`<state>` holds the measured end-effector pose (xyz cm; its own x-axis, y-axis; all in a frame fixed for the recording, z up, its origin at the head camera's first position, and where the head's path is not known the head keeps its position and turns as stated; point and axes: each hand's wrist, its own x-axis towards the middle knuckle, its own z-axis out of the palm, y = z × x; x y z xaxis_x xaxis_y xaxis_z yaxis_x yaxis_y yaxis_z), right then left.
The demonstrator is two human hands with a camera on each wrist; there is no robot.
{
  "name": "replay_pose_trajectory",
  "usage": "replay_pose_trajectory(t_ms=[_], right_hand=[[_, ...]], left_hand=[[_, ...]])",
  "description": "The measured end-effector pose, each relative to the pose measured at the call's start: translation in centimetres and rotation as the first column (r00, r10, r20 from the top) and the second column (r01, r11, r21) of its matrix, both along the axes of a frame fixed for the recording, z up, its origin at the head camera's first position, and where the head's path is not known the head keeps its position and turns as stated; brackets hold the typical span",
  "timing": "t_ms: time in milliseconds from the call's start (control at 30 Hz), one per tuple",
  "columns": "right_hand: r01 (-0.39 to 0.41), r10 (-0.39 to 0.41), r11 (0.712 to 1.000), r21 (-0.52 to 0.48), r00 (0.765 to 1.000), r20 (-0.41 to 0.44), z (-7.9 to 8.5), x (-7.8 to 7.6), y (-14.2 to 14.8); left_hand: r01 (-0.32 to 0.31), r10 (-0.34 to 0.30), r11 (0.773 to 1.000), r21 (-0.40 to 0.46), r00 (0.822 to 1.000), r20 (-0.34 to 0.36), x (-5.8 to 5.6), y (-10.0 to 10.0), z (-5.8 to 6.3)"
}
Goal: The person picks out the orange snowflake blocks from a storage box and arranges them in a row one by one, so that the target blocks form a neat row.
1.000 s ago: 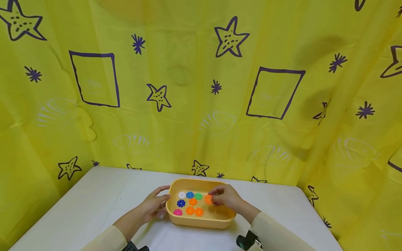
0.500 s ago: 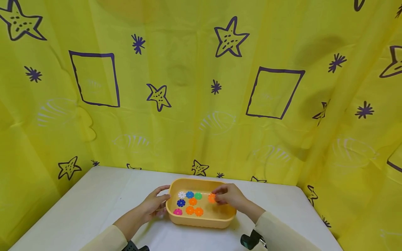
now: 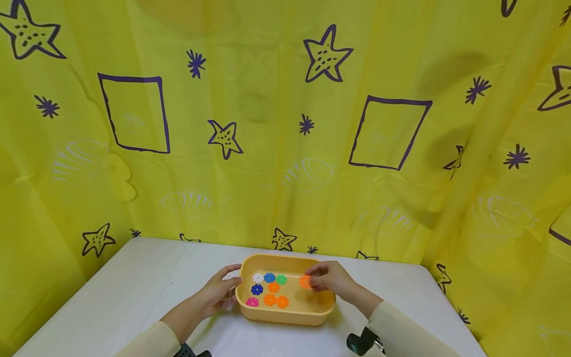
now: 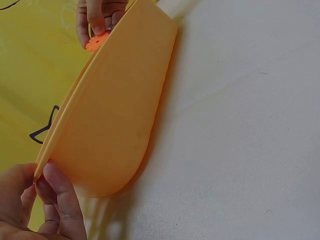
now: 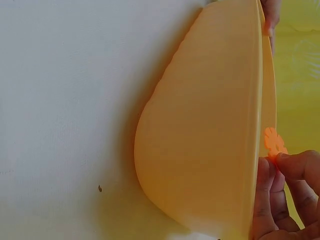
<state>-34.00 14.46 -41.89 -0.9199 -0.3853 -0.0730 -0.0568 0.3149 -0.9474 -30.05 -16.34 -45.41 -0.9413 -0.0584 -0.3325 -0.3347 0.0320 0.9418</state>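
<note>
Basin point(image 3: 285, 317) rests on white table point(image 3: 134, 297); left hand point(image 3: 216, 292) pinches basin's left rim, apparently steadying it. Right hand point(image 3: 331, 278) pinches orange disc point(image 3: 305, 281) by edge above basin's right half, likely for control. Eight more discs point(image 3: 269, 299) lie in basin's left half.

Held orange disc point(image 3: 305, 282): rt. edge covered by R fingers point(image 5: 302, 165). Pink disc point(image 3: 252, 301): lower edge hid. by near wall of tray point(image 3: 285, 316). Tray in both wrist views: cut at top edge, most of interior & loose discs out of sight. L hand point(image 3: 217, 290): cut at left & btm. edges, L-wrist view. Sleeves point(image 3: 149, 342): cut at btm., head view. Speck point(image 5: 100, 188) on surface point(image 5: 50, 125): too sm. to ID.
</note>
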Motion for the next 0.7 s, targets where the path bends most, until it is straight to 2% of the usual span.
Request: replay_pose_trajectory(t_ms=[700], right_hand=[[-0.020, 0.020, 1.000, -0.007, 1.000, 0.006, 0.4, -0.3, 1.1]], left_hand=[[0.009, -0.009, 1.000, 0.008, 1.000, 0.001, -0.1, -0.2, -0.3]])
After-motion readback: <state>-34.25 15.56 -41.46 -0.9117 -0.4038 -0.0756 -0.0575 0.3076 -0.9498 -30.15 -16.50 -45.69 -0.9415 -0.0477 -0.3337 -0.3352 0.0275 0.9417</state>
